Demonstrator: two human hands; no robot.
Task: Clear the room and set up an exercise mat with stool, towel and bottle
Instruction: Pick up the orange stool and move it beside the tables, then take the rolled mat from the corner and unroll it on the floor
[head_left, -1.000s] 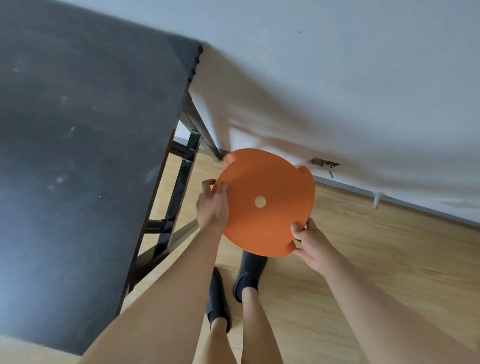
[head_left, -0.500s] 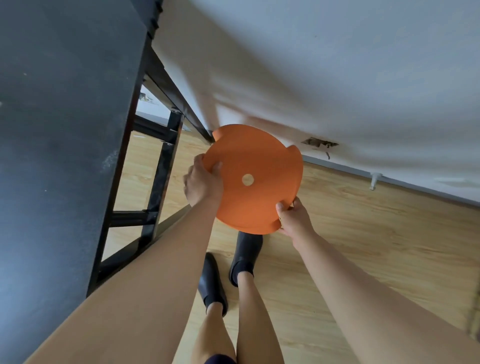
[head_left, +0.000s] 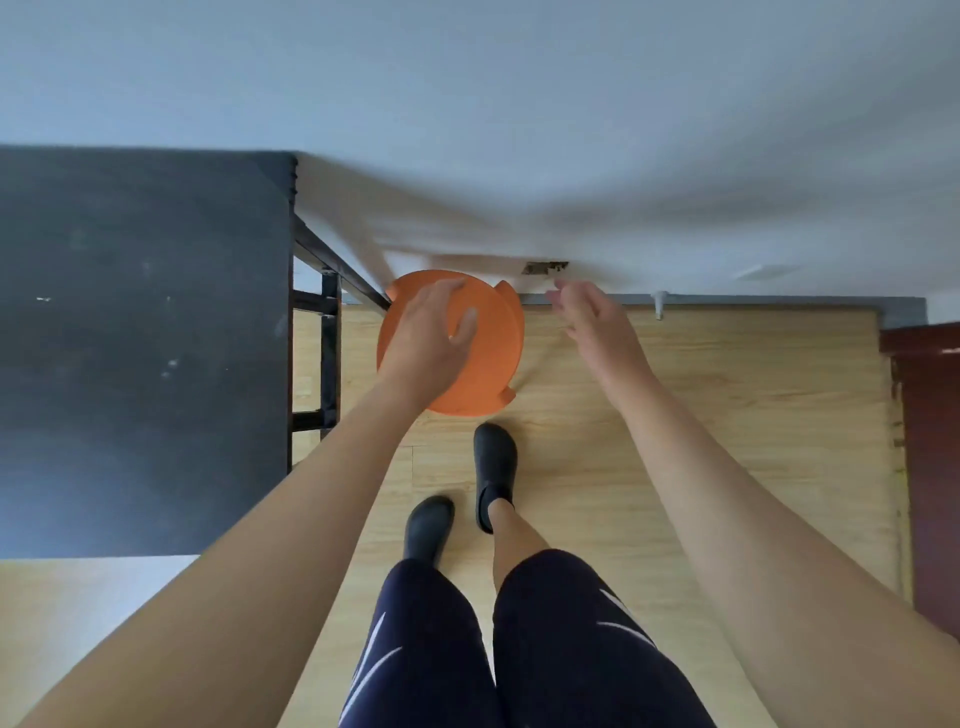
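Note:
The orange round stool (head_left: 488, 358) stands on the wooden floor close to the white wall, beside the dark table's frame; I see its seat from above. My left hand (head_left: 426, 338) hovers over the seat with fingers spread, holding nothing. My right hand (head_left: 597, 327) is off to the stool's right, open, fingers loose and apart from the seat. No mat, towel or bottle is in view.
A dark table (head_left: 140, 353) with a black metal frame fills the left. The white wall (head_left: 519, 130) runs along the top with a door stopper (head_left: 658, 304) at its base. A dark red cabinet (head_left: 930, 467) stands at the right. My feet in black shoes (head_left: 493, 467) stand just below the stool.
Both hands have let go of the stool, which now sits on the floor by the wall. The view has swung so the table lies level on the left.

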